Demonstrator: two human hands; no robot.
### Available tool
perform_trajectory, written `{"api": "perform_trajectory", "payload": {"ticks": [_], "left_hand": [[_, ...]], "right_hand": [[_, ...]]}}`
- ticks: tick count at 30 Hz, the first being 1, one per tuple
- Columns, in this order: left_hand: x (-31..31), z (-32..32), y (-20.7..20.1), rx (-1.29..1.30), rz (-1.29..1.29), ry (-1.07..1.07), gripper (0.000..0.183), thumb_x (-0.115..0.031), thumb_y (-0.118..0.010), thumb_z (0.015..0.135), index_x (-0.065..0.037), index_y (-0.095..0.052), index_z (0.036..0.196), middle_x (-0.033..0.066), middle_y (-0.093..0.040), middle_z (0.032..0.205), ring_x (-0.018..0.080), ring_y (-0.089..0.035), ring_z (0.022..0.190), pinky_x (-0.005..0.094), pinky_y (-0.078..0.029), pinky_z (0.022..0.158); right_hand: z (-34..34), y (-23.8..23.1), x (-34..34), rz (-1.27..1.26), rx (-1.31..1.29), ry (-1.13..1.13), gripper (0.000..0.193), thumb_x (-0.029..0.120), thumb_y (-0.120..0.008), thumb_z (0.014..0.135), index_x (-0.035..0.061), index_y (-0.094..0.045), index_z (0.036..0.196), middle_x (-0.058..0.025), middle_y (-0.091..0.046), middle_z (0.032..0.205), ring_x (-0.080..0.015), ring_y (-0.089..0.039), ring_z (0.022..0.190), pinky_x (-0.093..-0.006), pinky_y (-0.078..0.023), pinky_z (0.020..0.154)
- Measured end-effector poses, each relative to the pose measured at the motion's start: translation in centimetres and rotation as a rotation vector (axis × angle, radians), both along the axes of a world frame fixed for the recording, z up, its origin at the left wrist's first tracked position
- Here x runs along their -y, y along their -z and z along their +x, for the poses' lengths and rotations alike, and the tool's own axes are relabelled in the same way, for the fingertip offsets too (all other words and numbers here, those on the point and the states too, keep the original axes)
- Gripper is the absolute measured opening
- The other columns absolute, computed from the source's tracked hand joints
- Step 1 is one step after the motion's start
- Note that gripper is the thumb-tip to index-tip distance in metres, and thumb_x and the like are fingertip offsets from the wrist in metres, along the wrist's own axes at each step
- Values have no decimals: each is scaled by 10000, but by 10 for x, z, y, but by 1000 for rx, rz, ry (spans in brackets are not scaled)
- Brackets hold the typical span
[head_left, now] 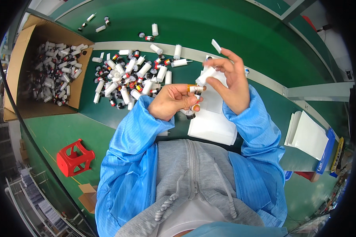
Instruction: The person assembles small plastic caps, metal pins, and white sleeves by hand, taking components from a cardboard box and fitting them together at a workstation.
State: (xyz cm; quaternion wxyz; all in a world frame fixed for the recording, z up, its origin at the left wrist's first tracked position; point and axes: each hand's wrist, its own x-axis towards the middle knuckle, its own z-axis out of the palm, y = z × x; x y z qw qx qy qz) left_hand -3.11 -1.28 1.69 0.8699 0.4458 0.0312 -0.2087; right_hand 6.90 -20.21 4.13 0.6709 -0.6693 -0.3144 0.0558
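Note:
In front of my chest, my left hand (pixel 164 106) is closed on a small cylindrical part (pixel 195 89) with an amber end. By its fingertips are a silver-and-black piece (pixel 197 96) and a black-ended clear piece (pixel 190 115); I cannot tell how these join. Just to the right, my right hand (pixel 237 90) pinches a white cylinder (pixel 206 76) between thumb and fingers, tilted over the left hand's part. A thin white strip (pixel 216 46) shows at the tip of its raised index finger. Beneath both hands lie white sheets (pixel 213 127), partly covered.
Left of my hands spreads a pile of white cylinders (pixel 125 94) mixed with red-and-black pieces. Beyond it stands a cardboard box (pixel 17 67) holding many similar parts. A few lie past the pale rail (pixel 110 45). White boards (pixel 307 134) rest at right; a red stool (pixel 74 158) stands on the floor.

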Motion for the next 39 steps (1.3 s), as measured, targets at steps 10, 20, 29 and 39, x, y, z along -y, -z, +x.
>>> {"api": "perform_trajectory", "payload": {"ticks": [10, 20, 29, 39], "left_hand": [[15, -4, -1, 97, 41, -214, 424, -2, -642, 891, 34, -521, 1295, 118, -666, 1040, 193, -686, 910, 230, -522, 701], [26, -9, -13, 243, 275, -277, 369, 67, -613, 880, 73, -540, 1242, 142, -595, 1218, 185, -681, 909, 243, -540, 731], [18, 18, -21, 316, 314, -195, 276, 55, -666, 843, 49, -566, 1100, 124, -686, 945, 183, -681, 886, 282, -549, 712], [-13, 38, 0, 698, 1602, -169, 482, -29, -742, 732, 16, -493, 1143, 218, -570, 1058, 436, -598, 906, 441, -496, 826]], "right_hand": [[-50, 16, 8, 266, -767, -106, 137, 115, -662, 905, -9, -647, 961, -61, -669, 894, -118, -587, 815, -265, -452, 806], [-45, 25, 7, 198, -672, -129, 71, 62, -678, 881, -7, -663, 893, -64, -664, 800, -118, -606, 706, -253, -491, 665], [4, 48, 25, -105, -659, -417, 172, 148, -698, 861, 12, -624, 786, -96, -665, 802, -132, -652, 795, -246, -516, 731], [-6, 57, -2, -547, 626, 66, 355, 60, -696, 751, 75, -661, 1103, -75, -613, 1119, -281, -524, 1088, -387, -400, 929]]}}
